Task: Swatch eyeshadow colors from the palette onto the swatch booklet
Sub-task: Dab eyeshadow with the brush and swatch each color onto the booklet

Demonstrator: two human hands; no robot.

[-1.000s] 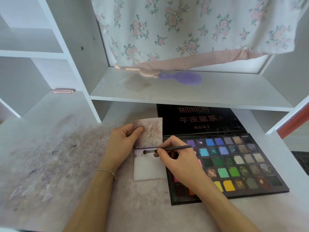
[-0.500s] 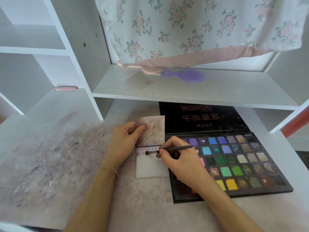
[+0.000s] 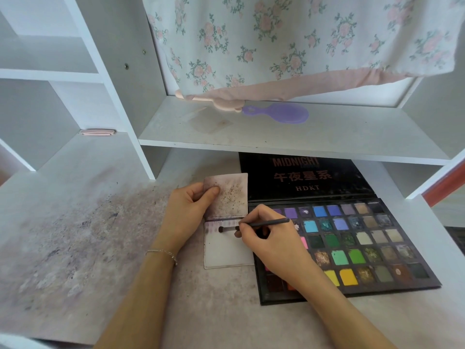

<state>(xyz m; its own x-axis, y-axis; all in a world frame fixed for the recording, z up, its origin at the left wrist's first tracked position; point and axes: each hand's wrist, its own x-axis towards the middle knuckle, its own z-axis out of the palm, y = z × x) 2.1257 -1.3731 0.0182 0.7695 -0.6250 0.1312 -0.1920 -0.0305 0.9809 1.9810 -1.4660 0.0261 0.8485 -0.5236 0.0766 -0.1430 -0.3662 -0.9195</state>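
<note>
A small white swatch booklet (image 3: 227,253) lies open on the desk, its upper page smudged with brown and purple powder. My left hand (image 3: 187,210) holds that upper page down, thumb on its left part. My right hand (image 3: 270,241) pinches a thin dark brush (image 3: 254,225) whose tip touches the top of the lower page, near a purple streak. The open eyeshadow palette (image 3: 352,245) lies just right of the booklet, with many coloured pans. Its black lid lies flat behind it under the shelf. My right hand covers the palette's left pans.
A white shelf (image 3: 289,139) overhangs the back of the desk, carrying a purple hand mirror (image 3: 281,113) and a floral cloth (image 3: 289,46) hanging above. A pink flat item (image 3: 97,132) lies in the left cubby. The desk surface (image 3: 75,235) on the left is powder-stained.
The view shifted slightly. The brush tip stays on the top of the lower page with only small movement. My left hand keeps its hold on the upper page.
</note>
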